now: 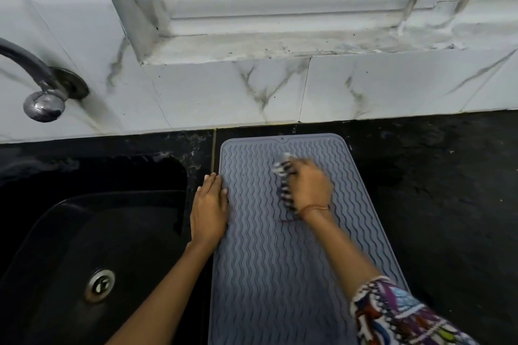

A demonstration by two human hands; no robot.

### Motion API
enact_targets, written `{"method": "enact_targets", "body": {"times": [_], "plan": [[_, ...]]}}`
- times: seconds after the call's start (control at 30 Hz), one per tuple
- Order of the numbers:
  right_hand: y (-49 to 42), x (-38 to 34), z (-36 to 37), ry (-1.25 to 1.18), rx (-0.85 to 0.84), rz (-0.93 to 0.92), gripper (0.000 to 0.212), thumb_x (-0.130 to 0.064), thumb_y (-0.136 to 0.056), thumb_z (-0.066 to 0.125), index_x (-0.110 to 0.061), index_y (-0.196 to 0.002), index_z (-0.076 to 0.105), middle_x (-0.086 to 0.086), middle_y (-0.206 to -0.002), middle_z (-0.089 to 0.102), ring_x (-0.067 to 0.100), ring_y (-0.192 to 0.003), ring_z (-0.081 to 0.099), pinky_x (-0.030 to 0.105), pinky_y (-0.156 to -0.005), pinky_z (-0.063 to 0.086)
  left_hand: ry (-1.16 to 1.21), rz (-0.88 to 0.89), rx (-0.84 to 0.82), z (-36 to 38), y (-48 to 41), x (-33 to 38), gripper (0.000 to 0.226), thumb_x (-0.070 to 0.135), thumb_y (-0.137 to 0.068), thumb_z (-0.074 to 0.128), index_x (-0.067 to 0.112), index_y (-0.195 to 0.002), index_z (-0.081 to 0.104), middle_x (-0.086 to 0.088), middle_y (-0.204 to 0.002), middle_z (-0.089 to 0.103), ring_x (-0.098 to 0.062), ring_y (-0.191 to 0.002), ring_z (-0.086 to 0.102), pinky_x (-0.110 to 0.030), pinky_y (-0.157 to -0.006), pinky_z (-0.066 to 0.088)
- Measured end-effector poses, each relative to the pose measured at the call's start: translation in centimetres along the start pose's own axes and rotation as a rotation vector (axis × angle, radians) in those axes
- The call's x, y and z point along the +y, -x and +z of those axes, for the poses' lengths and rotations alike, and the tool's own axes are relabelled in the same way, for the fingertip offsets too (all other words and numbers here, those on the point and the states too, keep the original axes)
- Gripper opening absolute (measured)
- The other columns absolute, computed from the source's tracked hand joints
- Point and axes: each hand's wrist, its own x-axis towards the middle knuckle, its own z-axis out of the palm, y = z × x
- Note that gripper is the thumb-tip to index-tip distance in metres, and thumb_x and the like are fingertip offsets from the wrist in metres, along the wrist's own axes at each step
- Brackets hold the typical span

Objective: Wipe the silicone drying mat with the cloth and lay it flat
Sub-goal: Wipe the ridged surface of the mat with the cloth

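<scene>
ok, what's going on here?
A person is wiping a grey silicone drying mat that lies flat on the black counter, right beside the sink. The right hand grips a black-and-white striped cloth on the far half of the mat and is motion-blurred, which suggests mid-stroke. The left hand rests flat, fingers straight, on the mat's left edge, probably steadying it.

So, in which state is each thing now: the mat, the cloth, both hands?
Mat: lying flat on the counter.
Cloth: bunched, pressed on the mat.
Left hand: fingers straight, resting on the mat's left edge.
Right hand: gripping the cloth, blurred.
</scene>
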Motion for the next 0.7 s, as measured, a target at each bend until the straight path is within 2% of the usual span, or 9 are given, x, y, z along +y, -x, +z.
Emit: {"method": "enact_targets", "body": {"times": [0.07,0.17,0.23,0.3,0.37,0.43,0.5,0.6,0.7], "plan": [[-1.2,2.7,-1.2,0.025,0.086,0.185,0.038,-0.015,-0.093,0.048,-0.020,-0.131,0.049,0.009,-0.126,0.057,0.027,-0.104,0.059,0.036,-0.088,0.049,-0.002,-0.015,0.028,0.2,0.8,0.0,0.039,0.013,-0.095,0.038,0.002,-0.132,0.040,-0.014,-0.145,0.038,-0.022,-0.139,0.026,-0.033,-0.116,0.014],[-0.2,-0.5,0.7,0.050,0.105,0.219,0.041,-0.016,-0.093,0.049,-0.017,-0.133,0.044,0.014,-0.130,0.051,0.031,-0.107,0.056,0.039,-0.089,0.051,-0.007,-0.034,0.044,0.3,1.0,0.4,0.038,0.011,-0.095,0.036,0.001,-0.131,0.041,-0.014,-0.145,0.038,-0.023,-0.138,0.027,-0.032,-0.116,0.014],[1.5,-5.1,3.2,-0.011,0.009,0.104,0.039,-0.017,-0.095,0.044,-0.017,-0.133,0.042,0.013,-0.135,0.043,0.032,-0.111,0.054,0.039,-0.091,0.050,0.009,-0.038,0.037,0.2,0.9,0.6,0.038,0.009,-0.094,0.037,0.001,-0.131,0.041,-0.014,-0.145,0.038,-0.023,-0.138,0.027,-0.036,-0.118,0.017],[3.5,-9.0,5.3,-0.077,-0.107,-0.113,0.036,-0.018,-0.095,0.041,-0.019,-0.130,0.046,0.011,-0.135,0.046,0.033,-0.108,0.055,0.041,-0.089,0.050,0.041,-0.030,0.023,-0.4,1.0,0.7,0.037,0.005,-0.092,0.042,0.001,-0.128,0.045,-0.014,-0.143,0.041,-0.025,-0.136,0.032,-0.045,-0.115,0.026],[3.8,-9.7,5.3,-0.132,-0.182,-0.277,0.036,-0.016,-0.092,0.043,-0.022,-0.127,0.052,0.009,-0.133,0.052,0.033,-0.109,0.056,0.042,-0.092,0.049,0.078,-0.014,0.033,-0.7,1.1,0.6,0.036,0.002,-0.089,0.046,0.000,-0.125,0.048,-0.015,-0.140,0.044,-0.026,-0.134,0.035,-0.049,-0.110,0.033],[2.4,-7.5,3.8,-0.065,-0.169,-0.331,0.036,-0.015,-0.094,0.044,-0.022,-0.128,0.052,0.006,-0.134,0.054,0.029,-0.111,0.058,0.039,-0.093,0.048,0.045,-0.002,0.040,-0.6,1.2,0.5,0.037,0.002,-0.090,0.043,0.002,-0.128,0.046,-0.015,-0.140,0.044,-0.025,-0.136,0.031,-0.047,-0.112,0.030],[0.1,-3.7,2.3,0.063,-0.101,-0.228,0.035,-0.015,-0.096,0.043,-0.021,-0.130,0.050,0.006,-0.133,0.054,0.027,-0.109,0.058,0.037,-0.090,0.050,0.030,-0.019,0.037,-0.3,1.0,0.4,0.036,0.003,-0.092,0.041,0.001,-0.128,0.044,-0.015,-0.141,0.043,-0.024,-0.137,0.030,-0.045,-0.114,0.028],[-2.1,-0.7,1.0,0.039,0.041,0.103,0.036,-0.013,-0.095,0.044,-0.022,-0.130,0.051,0.011,-0.129,0.056,0.030,-0.107,0.058,0.040,-0.088,0.049,0.032,-0.059,0.046,-0.1,1.0,0.7,0.037,0.002,-0.092,0.040,0.001,-0.128,0.044,-0.015,-0.141,0.043,-0.023,-0.136,0.031,-0.044,-0.114,0.028],[-0.6,-5.3,3.0,-0.031,0.013,0.034,0.031,-0.013,-0.094,0.046,-0.017,-0.124,0.055,0.009,-0.131,0.052,0.029,-0.108,0.056,0.036,-0.090,0.048,0.030,-0.067,0.043,-0.2,0.9,0.9,0.038,0.000,-0.090,0.041,0.001,-0.128,0.045,-0.016,-0.141,0.043,-0.025,-0.135,0.033,-0.045,-0.113,0.030]]}}
